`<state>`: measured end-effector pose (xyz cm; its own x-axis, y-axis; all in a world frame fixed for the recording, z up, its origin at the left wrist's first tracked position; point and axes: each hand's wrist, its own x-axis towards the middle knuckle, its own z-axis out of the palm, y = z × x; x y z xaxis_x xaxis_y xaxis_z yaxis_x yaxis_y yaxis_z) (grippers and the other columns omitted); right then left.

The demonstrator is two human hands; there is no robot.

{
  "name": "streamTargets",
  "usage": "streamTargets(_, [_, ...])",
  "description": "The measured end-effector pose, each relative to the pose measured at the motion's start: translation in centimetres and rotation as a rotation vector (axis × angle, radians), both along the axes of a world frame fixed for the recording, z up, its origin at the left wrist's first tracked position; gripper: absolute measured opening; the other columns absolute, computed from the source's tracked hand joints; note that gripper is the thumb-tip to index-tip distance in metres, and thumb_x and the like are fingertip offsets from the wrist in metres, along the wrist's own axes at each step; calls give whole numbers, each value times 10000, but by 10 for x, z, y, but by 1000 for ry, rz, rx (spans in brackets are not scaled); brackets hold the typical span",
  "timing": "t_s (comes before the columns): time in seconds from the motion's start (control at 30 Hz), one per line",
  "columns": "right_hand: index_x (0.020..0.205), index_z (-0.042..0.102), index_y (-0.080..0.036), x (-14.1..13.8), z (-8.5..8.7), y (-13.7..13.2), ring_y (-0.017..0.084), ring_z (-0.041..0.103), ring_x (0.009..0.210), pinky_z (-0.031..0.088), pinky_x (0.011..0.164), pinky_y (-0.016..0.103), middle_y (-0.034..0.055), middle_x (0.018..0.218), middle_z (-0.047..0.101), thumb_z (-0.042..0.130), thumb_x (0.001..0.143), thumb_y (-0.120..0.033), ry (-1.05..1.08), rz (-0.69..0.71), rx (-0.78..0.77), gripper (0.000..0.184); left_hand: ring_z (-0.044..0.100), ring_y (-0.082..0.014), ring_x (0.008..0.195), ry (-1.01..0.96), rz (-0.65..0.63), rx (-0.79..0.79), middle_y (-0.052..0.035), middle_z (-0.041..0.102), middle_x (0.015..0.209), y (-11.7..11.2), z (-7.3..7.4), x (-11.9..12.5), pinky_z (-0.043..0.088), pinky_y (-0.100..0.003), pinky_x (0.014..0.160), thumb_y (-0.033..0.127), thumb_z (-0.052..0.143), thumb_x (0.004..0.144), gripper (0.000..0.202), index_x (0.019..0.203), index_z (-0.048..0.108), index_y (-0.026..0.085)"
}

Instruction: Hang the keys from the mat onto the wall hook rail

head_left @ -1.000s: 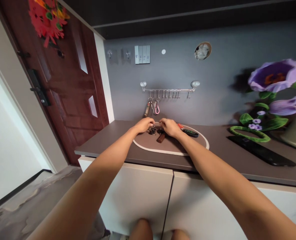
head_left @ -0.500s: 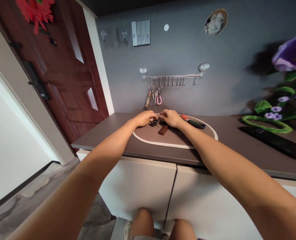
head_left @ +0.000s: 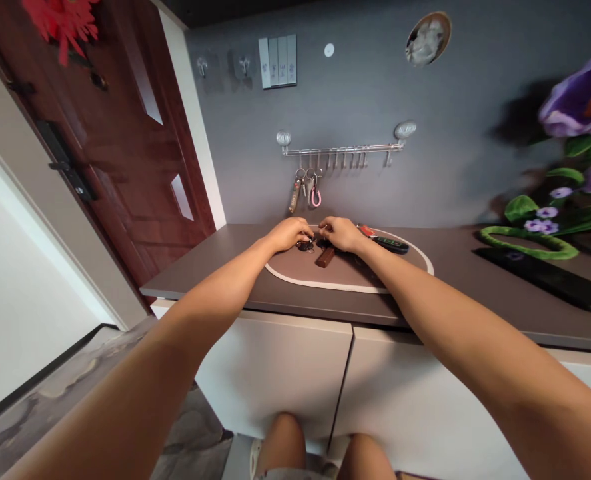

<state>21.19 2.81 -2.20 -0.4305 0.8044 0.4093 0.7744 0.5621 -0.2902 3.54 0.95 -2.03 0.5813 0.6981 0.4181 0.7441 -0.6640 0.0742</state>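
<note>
Head view, as I read it remotely: brown bar (head_left: 326, 257), one, on oval mat (head_left: 325, 286), long axis slanting near-left to far-right, far end screened by right hand (head_left: 341, 234); dark bunch (head_left: 305, 246), one, at fingertips of left hand (head_left: 290, 233); both hands' fingers curled, grip I cannot tell; black fob (head_left: 392, 245) and red piece (head_left: 366, 231), right of right hand; hook rail (head_left: 345, 151), above
</note>
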Motion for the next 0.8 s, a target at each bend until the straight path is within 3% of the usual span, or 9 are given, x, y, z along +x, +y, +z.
streamTargets(0.5, [912,639,-173,0,1,-2,152,588,787,400,692,209,63,886,665,530,771,-231,-47,2,-1,188,556,-144,800,-91,76,16,-46,638,837,-6,1,7,402,-242,762,208,497,796,185,821,673,157])
streamTargets(0.8, [878,644,-184,-1,-1,0,153,590,781,394,676,209,47,866,670,563,736,-232,-48,17,12,171,533,-116,723,-449,105,16,-27,617,757,-5,-1,10,408,-241,720,181,490,779,140,758,615,121])
